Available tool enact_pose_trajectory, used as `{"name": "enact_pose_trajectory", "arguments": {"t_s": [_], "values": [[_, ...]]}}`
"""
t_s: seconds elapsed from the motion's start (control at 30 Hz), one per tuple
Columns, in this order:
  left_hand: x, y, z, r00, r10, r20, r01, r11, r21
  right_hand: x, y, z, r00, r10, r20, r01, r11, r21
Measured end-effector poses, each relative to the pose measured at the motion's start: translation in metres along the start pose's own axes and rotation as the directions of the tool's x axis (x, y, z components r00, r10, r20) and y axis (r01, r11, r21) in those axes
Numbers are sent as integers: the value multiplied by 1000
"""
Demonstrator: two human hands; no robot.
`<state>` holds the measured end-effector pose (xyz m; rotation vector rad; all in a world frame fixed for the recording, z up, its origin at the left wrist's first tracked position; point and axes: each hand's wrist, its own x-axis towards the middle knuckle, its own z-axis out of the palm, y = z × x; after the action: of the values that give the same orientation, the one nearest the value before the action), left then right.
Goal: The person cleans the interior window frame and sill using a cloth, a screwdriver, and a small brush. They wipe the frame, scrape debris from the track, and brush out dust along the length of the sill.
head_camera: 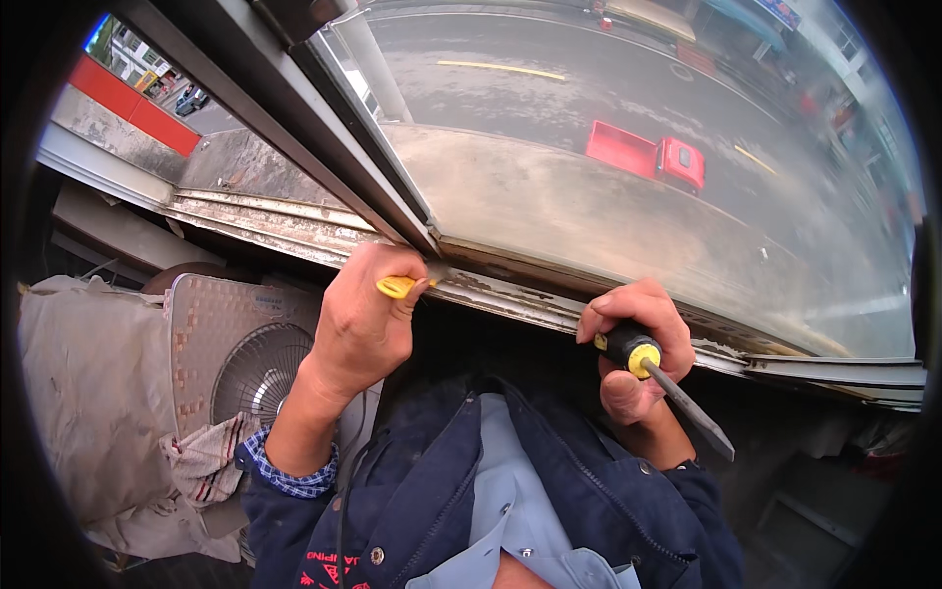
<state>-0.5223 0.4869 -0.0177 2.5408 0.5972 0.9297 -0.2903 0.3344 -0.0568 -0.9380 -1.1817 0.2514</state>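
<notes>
My left hand grips a small tool by its yellow plastic handle. Its working end meets the window track at the foot of the sash stile and is mostly hidden and blurred. In my right hand is a flat-blade screwdriver with a black and yellow handle, its blade pointing back towards my body and off the frame. That hand is beside the sill, right of the left one. Between both hands runs the white window track, with flaking, dirty patches along it.
A glass pane stands beyond the track, with the metal sash stile at its left. Outside are a concrete ledge and a street with a red truck. Indoors at left are a fan, a striped cloth and a draped cover.
</notes>
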Motion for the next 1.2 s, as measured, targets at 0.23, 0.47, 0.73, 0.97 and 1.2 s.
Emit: {"name": "enact_pose_trajectory", "arguments": {"t_s": [0.23, 0.47, 0.73, 0.97, 1.2], "values": [[-13, -75, -59, 944, -298, -141, 328, 887, 324, 0, 1, 0, 1000, -22, 8, 22, 1000, 0], [7, -20, -29, 943, -330, 34, 327, 908, -261, 0, 1, 2, 999, -25, 33, 27, 998, -53], [5, -89, -80, 868, -491, -79, 497, 859, 123, 0, 0, 4, 1000, -9, 15, 9, 999, -50], [23, -56, -22, 909, -411, 65, 410, 857, -311, -1, -2, 5, 999, 29, 20, -28, 997, -67], [13, -94, -60, 974, -223, -35, 222, 919, 325, 0, -1, 5, 999, 35, -24, -36, 997, -66]]}}
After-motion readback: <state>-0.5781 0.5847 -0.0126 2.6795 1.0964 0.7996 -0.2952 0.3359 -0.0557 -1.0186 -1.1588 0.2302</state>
